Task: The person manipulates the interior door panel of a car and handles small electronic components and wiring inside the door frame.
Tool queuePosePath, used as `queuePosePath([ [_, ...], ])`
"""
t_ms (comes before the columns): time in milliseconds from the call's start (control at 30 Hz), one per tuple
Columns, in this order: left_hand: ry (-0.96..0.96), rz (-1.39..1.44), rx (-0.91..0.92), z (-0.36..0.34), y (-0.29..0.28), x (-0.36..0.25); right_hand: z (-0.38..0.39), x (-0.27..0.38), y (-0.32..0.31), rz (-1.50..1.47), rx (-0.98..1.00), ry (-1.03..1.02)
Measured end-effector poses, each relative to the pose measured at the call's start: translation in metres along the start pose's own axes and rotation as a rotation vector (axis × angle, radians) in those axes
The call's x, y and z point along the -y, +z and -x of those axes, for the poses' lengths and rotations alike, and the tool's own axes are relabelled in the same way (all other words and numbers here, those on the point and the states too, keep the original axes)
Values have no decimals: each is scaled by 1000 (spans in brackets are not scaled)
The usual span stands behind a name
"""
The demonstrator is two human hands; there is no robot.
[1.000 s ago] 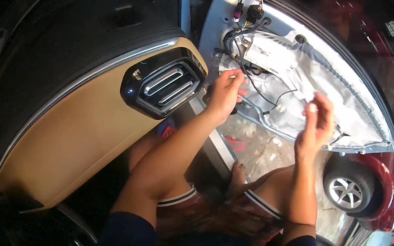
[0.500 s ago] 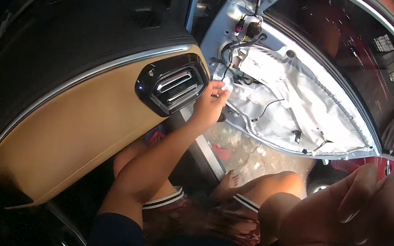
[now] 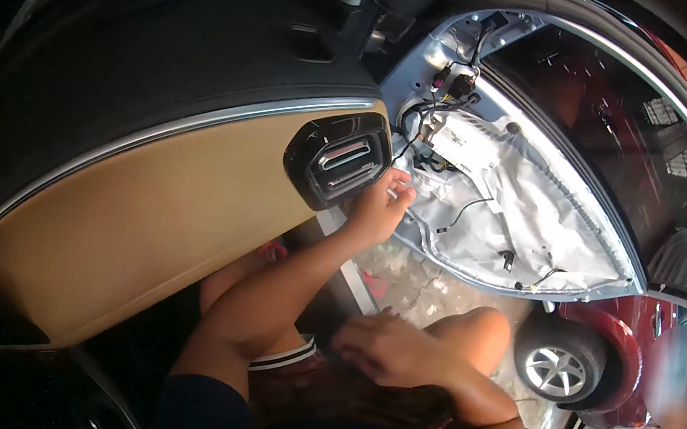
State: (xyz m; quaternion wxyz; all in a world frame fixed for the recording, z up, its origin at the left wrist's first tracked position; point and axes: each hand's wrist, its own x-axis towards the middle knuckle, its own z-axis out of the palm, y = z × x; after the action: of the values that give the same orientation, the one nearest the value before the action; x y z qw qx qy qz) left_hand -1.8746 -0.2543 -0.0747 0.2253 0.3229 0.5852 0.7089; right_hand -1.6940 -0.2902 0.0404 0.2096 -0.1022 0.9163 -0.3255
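Beyond the open door I see a red car (image 3: 629,349) with a silver wheel (image 3: 554,370), standing on rough concrete ground (image 3: 424,287), and dark window glass (image 3: 613,152) above.

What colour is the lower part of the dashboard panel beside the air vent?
Tan, below a silver trim strip; the dashboard panel shows best in the head view.

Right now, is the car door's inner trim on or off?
Off. The car door shows bare metal, plastic sheet and loose wires.

Door panel (image 3: 131,216) lies left of the open door shell (image 3: 521,218), car wheel (image 3: 554,370) beyond.
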Motion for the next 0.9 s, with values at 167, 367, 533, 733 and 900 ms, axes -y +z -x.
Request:
queuePosePath([
  [167,80,-63,5,6,13,-11,48,-68,137,497,625,415],
  [367,182,-7,-47,5,11,-15,87,-69,107,327,502,265],
  [533,77,-61,-7,0,29,-29,136,-89,125,562,250,156],
  [733,705,-106,-199,0,20,-68,158,-49,58,641,119,399],
  [900,825,-57,-529,-56,16,-167,185,-67,53,576,-442,443],
])
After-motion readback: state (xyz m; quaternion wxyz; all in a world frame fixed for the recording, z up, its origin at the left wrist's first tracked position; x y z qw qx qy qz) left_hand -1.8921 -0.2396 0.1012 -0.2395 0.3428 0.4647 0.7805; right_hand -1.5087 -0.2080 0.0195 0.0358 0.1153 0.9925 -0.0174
